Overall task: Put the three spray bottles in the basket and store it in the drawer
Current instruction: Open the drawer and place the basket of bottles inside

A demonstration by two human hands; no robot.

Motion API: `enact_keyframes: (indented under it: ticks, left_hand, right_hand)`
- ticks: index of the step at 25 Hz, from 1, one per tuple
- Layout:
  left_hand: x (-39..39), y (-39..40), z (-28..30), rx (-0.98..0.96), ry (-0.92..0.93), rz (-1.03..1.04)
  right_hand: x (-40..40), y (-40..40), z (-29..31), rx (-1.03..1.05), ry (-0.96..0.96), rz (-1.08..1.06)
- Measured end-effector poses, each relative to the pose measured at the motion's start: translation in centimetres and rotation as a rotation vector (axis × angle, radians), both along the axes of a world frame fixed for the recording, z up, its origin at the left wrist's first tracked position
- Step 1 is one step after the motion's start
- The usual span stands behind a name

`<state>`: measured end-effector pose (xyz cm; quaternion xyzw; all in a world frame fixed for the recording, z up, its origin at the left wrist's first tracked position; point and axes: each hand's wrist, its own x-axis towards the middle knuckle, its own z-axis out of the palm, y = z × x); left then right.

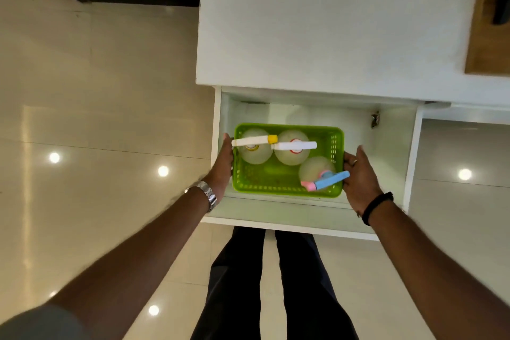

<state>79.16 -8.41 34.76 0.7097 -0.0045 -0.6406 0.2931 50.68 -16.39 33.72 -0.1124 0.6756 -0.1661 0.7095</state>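
A green perforated basket (336,152) sits inside the open white drawer (392,163). Three clear spray bottles stand in it: one with a white and yellow head (255,150) at the back left, one with a white head (292,152) beside it, one with a blue and pink head (317,171) at the front right. My left hand (222,167) grips the basket's left wall. My right hand (358,176) holds its right wall, with the thumb on the rim.
The drawer's front panel (289,225) juts out towards my legs (265,284). A white cabinet top (331,22) lies above the drawer. A wooden board (488,22) rests at its right edge. Glossy tiled floor (96,119) spreads to the left.
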Motion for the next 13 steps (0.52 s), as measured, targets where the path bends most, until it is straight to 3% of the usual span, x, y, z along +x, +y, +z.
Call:
enact_keyframes:
  ticks: [4,13]
  left_hand:
    - [-0.8,1.1,-5.0,0.177,-0.010,0.087]
    - [-0.5,1.8,-13.7,0.216,-0.057,0.267]
  right_hand:
    - [0.8,2.0,-5.2,0.136,0.064,0.094]
    - [1.3,2.9,-13.3,0.231,0.156,0.182]
